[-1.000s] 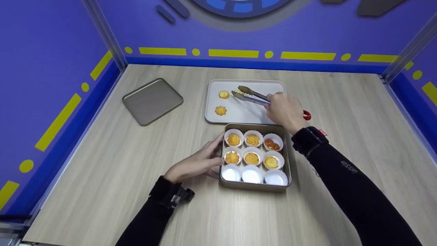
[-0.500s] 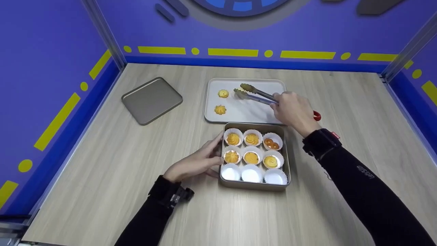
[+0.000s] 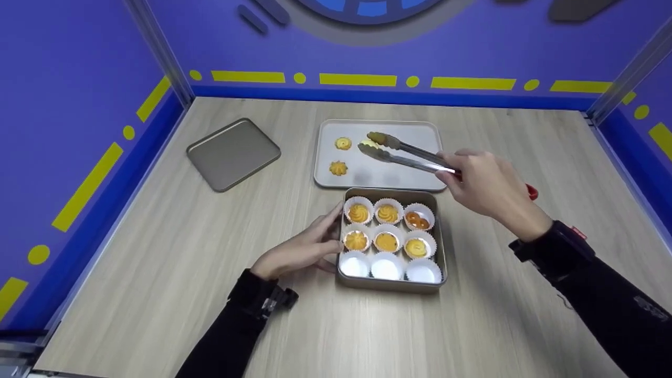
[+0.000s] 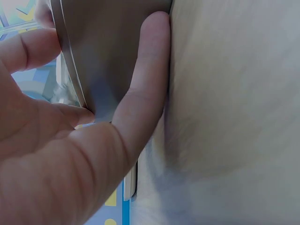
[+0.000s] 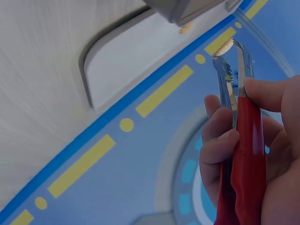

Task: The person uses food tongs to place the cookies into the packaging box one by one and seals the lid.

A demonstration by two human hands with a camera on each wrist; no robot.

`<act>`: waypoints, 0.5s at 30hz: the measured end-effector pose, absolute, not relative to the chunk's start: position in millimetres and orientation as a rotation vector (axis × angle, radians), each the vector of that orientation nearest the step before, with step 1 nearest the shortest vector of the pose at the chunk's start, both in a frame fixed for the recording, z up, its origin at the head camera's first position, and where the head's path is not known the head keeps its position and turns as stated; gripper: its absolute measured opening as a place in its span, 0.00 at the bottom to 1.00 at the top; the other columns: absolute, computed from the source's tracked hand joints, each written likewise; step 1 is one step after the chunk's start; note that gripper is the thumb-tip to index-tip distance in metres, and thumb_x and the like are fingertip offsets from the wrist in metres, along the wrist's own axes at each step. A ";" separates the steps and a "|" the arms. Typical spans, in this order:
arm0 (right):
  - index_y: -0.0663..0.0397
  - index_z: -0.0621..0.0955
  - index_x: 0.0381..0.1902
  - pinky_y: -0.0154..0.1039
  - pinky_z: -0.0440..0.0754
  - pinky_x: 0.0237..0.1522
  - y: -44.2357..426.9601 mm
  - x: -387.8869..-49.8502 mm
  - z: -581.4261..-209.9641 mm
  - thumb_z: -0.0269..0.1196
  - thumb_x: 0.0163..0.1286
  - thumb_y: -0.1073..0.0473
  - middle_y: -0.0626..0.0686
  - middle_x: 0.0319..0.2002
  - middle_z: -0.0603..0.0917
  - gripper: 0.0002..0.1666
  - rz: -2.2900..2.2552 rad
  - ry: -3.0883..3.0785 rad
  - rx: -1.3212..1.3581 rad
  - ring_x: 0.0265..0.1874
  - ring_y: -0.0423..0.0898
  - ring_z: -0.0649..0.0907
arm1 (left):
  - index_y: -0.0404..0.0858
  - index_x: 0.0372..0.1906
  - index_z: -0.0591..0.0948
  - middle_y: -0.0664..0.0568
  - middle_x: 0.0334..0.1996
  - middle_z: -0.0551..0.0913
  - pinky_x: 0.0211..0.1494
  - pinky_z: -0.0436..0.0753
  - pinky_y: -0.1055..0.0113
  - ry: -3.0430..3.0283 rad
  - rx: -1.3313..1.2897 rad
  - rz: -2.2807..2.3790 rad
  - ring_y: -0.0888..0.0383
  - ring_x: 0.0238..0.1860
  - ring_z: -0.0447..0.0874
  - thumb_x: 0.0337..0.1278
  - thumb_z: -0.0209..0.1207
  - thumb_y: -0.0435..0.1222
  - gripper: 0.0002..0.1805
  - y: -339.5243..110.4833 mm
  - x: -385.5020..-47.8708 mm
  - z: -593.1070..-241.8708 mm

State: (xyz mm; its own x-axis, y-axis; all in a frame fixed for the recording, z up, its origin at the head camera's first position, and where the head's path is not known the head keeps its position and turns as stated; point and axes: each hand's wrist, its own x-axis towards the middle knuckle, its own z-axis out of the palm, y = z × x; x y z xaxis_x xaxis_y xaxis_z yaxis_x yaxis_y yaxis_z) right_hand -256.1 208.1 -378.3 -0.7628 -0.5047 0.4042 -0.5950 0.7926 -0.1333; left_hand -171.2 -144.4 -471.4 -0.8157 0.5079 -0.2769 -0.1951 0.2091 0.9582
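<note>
My right hand (image 3: 488,184) grips metal tongs (image 3: 420,153) by their red handles (image 5: 249,159). Between the tong tips is a pale round cookie (image 3: 370,143), raised over the white tray (image 3: 409,178); the right wrist view shows the cookie (image 5: 223,48) edge-on. Against the left side of a square metal tin (image 3: 391,286) rests my left hand (image 3: 304,251). Its fingers lie along the wall and rim of the tin (image 4: 103,56). Inside stand white paper cups in three rows. The two far rows hold cookies, one a pretzel shape (image 3: 418,220); nothing shows in the near row's cups (image 3: 387,268).
Two cookies lie on the tray's left part, a round one (image 3: 343,143) and a star-shaped one (image 3: 338,168). A brown metal lid (image 3: 233,155) lies at the back left of the wooden table (image 3: 294,336). Blue panels (image 3: 252,52) enclose the table's back and sides.
My right hand has moved right and toward me with the tongs, lifting the cookie off the tray. My left hand and the tin have stayed put.
</note>
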 end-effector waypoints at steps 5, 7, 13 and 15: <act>0.55 0.89 0.56 0.34 0.66 0.18 221.7 -224.3 -371.3 0.72 0.70 0.59 0.51 0.32 0.85 0.17 0.341 -2.581 0.913 0.21 0.43 0.75 | 0.62 0.87 0.38 0.40 0.84 0.41 0.52 0.94 0.51 1.937 0.290 1.670 0.44 0.59 0.85 0.71 0.55 0.33 0.53 -145.3 -171.3 -471.1; 0.55 0.89 0.57 0.32 0.65 0.17 226.4 -212.2 -371.3 0.73 0.69 0.59 0.51 0.35 0.86 0.19 0.323 -2.585 0.936 0.20 0.41 0.74 | 0.63 0.87 0.38 0.41 0.85 0.39 0.52 0.94 0.51 1.935 0.288 1.669 0.44 0.59 0.85 0.71 0.55 0.33 0.53 -145.5 -171.2 -471.2; 0.53 0.89 0.58 0.27 0.63 0.15 237.0 -185.1 -376.7 0.75 0.67 0.59 0.48 0.36 0.86 0.22 0.306 -2.597 1.040 0.18 0.34 0.69 | 0.64 0.87 0.37 0.39 0.84 0.39 0.53 0.94 0.51 1.941 0.288 1.653 0.43 0.55 0.87 0.71 0.57 0.35 0.54 -145.0 -171.3 -471.8; 0.52 0.89 0.58 0.26 0.63 0.15 239.2 -179.8 -378.7 0.75 0.67 0.58 0.47 0.36 0.86 0.22 0.290 -2.602 1.087 0.19 0.33 0.68 | 0.64 0.87 0.37 0.40 0.84 0.39 0.53 0.94 0.52 1.943 0.287 1.649 0.43 0.55 0.87 0.71 0.57 0.35 0.54 -144.6 -171.0 -471.3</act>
State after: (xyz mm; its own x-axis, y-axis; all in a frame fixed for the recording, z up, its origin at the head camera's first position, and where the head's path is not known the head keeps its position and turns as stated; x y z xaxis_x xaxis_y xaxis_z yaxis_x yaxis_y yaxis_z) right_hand -179.8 239.2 -378.7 -0.6662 -0.6565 0.3539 -0.7183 0.6924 -0.0677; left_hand -171.0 -144.6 -471.3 -0.8152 0.5065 -0.2809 -0.1947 0.2171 0.9565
